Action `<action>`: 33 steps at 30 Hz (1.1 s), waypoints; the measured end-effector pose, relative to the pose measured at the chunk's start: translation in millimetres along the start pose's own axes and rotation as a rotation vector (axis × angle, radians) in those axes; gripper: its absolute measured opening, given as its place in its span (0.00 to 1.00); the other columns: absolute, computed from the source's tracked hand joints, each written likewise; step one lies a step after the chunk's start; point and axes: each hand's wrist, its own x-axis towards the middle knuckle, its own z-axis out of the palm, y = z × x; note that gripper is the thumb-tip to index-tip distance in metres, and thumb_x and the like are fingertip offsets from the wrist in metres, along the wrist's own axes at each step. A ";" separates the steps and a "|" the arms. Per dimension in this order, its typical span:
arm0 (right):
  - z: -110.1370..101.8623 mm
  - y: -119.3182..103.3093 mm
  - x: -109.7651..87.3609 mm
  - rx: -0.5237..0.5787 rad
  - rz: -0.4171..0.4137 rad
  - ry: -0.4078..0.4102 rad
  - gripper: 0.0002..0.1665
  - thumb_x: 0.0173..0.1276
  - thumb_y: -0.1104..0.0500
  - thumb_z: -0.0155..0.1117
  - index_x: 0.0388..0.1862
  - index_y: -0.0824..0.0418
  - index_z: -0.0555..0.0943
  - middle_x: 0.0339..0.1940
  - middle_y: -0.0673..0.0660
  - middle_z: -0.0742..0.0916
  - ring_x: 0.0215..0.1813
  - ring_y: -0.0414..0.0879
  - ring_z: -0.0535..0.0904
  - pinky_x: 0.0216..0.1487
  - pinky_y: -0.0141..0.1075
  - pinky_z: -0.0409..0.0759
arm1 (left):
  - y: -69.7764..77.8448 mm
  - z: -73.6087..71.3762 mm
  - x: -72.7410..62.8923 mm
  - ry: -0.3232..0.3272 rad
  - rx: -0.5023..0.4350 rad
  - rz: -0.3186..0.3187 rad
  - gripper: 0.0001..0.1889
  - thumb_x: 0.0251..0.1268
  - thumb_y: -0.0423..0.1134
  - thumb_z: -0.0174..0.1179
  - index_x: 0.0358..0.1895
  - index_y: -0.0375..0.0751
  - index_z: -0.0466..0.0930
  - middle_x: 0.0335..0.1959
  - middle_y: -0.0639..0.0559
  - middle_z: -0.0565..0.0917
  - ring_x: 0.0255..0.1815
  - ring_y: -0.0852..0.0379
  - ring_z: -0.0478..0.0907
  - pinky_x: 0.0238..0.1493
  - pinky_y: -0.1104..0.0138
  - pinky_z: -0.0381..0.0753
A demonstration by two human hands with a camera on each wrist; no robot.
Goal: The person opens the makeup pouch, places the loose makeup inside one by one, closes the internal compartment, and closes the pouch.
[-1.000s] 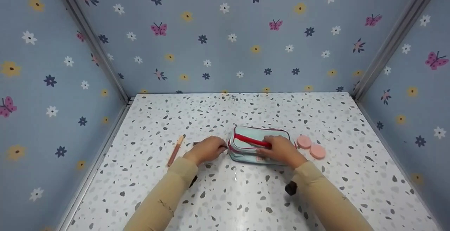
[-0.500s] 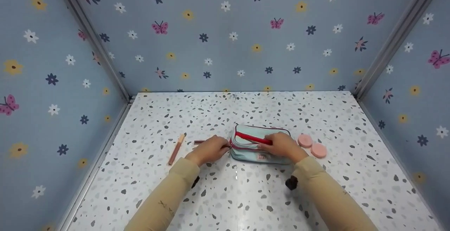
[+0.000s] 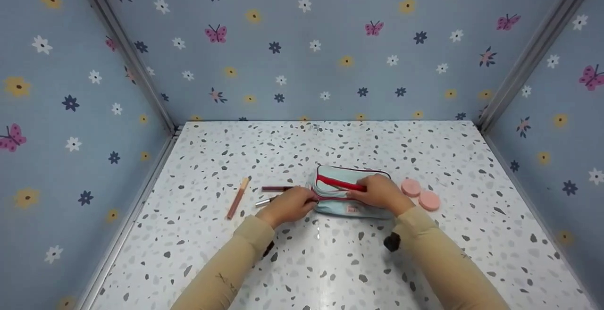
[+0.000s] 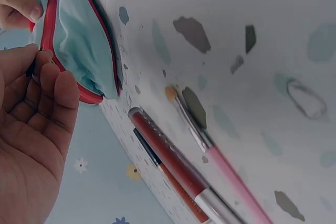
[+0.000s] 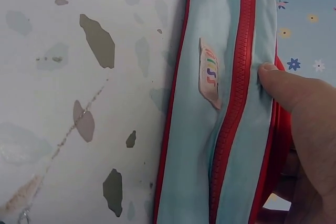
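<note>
A pale blue pouch (image 3: 337, 207) with red piping lies on the table, its red handle (image 3: 332, 181) on top. My left hand (image 3: 292, 204) is at the pouch's left front corner. In the left wrist view, its thumb and fingers pinch a small black zipper pull (image 4: 30, 69) beside the red zipper (image 4: 51, 19). My right hand (image 3: 383, 194) grips the right part of the handle. Its thumb presses the pouch's top edge in the right wrist view, where the red zipper teeth (image 5: 240, 77) run along the front beside a small label (image 5: 209, 72).
Left of the pouch lie a brown stick with a peach end (image 3: 237, 200), a dark red lip gloss tube (image 4: 173, 156) and a pink-handled sponge-tip brush (image 4: 226, 166). Two round pink discs (image 3: 411, 187) sit to its right. Patterned walls (image 3: 302, 64) enclose the table's back and sides.
My left hand has moved right, from the pouch's left end to its front corner, uncovering a silver stick end and more of the dark tube. My right hand keeps its grip on the handle.
</note>
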 end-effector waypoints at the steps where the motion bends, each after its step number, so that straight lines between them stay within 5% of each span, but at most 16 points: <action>1: 0.1 0.1 0.1 -0.001 0.003 -0.002 0.34 0.77 0.32 0.66 0.60 0.59 0.90 0.41 0.54 0.90 0.43 0.49 0.79 0.53 0.48 0.80 | 1.2 1.2 0.0 -0.002 0.000 -0.003 0.11 0.83 0.37 0.60 0.54 0.38 0.90 0.45 0.48 0.91 0.42 0.57 0.83 0.55 0.56 0.86; 9: 2.4 2.7 -0.6 0.009 0.032 0.011 0.41 0.75 0.30 0.66 0.70 0.60 0.86 0.61 0.59 0.91 0.57 0.53 0.85 0.68 0.54 0.82 | 12.2 11.5 3.0 0.014 -0.016 0.006 0.10 0.83 0.39 0.61 0.47 0.40 0.91 0.33 0.55 0.85 0.32 0.61 0.75 0.46 0.63 0.80; 18: 2.2 3.8 0.0 0.027 0.039 0.037 0.42 0.73 0.28 0.68 0.68 0.59 0.87 0.58 0.58 0.92 0.55 0.53 0.86 0.66 0.54 0.83 | 21.5 24.0 10.4 0.036 0.006 0.031 0.10 0.82 0.37 0.62 0.53 0.38 0.91 0.43 0.49 0.92 0.42 0.56 0.84 0.54 0.58 0.87; 25: 2.3 1.7 0.4 0.021 0.034 0.064 0.39 0.72 0.30 0.70 0.63 0.60 0.90 0.45 0.55 0.93 0.44 0.50 0.82 0.58 0.52 0.84 | 27.6 32.1 16.4 0.039 -0.017 0.003 0.09 0.82 0.38 0.62 0.49 0.39 0.91 0.37 0.51 0.89 0.36 0.60 0.78 0.48 0.61 0.84; 33: 4.1 1.2 2.2 0.016 0.059 0.067 0.40 0.72 0.30 0.70 0.67 0.60 0.88 0.54 0.58 0.93 0.49 0.52 0.85 0.62 0.53 0.84 | 35.6 38.8 25.9 0.045 -0.005 0.016 0.09 0.82 0.39 0.62 0.49 0.41 0.91 0.37 0.53 0.89 0.37 0.60 0.79 0.51 0.61 0.85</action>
